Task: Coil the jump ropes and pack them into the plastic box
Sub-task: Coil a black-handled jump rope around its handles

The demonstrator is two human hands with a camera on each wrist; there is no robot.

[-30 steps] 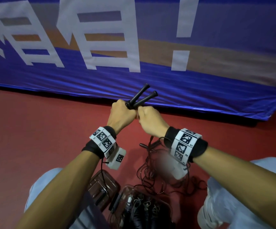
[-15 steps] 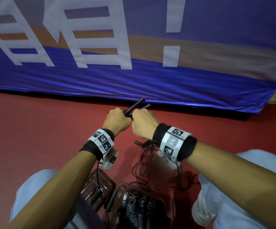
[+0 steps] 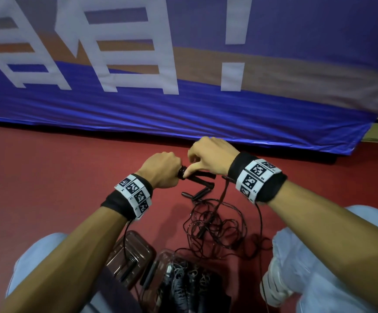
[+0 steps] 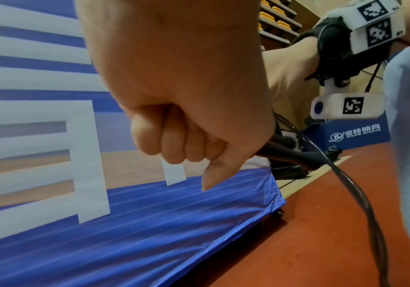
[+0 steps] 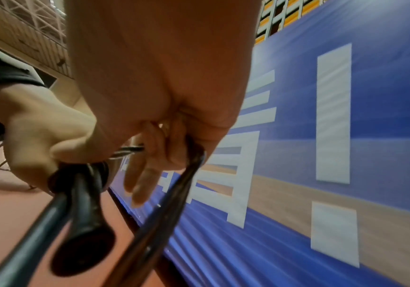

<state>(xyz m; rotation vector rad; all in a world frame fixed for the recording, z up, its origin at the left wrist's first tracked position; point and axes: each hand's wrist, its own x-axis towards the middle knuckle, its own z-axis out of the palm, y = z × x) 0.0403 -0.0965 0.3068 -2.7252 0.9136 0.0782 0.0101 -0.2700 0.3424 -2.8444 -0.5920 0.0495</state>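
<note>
We see the left hand point(image 3: 164, 170) fisted around the black handles point(image 3: 200, 180) of a jump rope, which stick out toward three o'clock, low over the red floor point(image 3: 47, 177). The right hand point(image 3: 210, 158) sits at one o'clock from it, its fingers point(image 5: 167, 153) curled and pinching the rope cord point(image 5: 159, 213). At six o'clock from the hands a loose tangle of rope point(image 3: 217, 227) lies on the floor, and nearer us the plastic box point(image 3: 160, 263) holds coiled ropes, its lid point(image 3: 130, 256) lying just at nine o'clock of it.
</note>
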